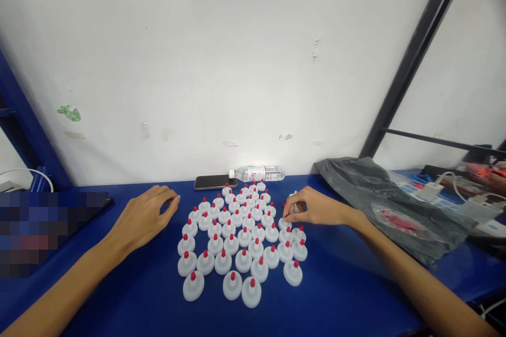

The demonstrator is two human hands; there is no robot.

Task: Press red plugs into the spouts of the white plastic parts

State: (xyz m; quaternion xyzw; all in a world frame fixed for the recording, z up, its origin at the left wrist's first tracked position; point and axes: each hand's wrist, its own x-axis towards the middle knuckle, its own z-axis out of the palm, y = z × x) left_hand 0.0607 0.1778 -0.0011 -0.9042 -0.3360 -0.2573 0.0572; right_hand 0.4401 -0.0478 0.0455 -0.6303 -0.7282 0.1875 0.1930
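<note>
Several white bottle caps with red tips (241, 237) stand in rows on the blue table (348, 284). My right hand (312, 208) rests at the right edge of the rows, its fingers pinched on one white cap (285, 221). On the table to the left of the caps lies my left hand (144, 216), fingers curled loosely and apart, holding nothing.
A dark phone (214, 182) and a lying clear water bottle (259, 173) sit behind the caps by the white wall. A grey plastic bag (379, 200) with red parts inside lies at the right. Power strips and cables (438, 189) are further right.
</note>
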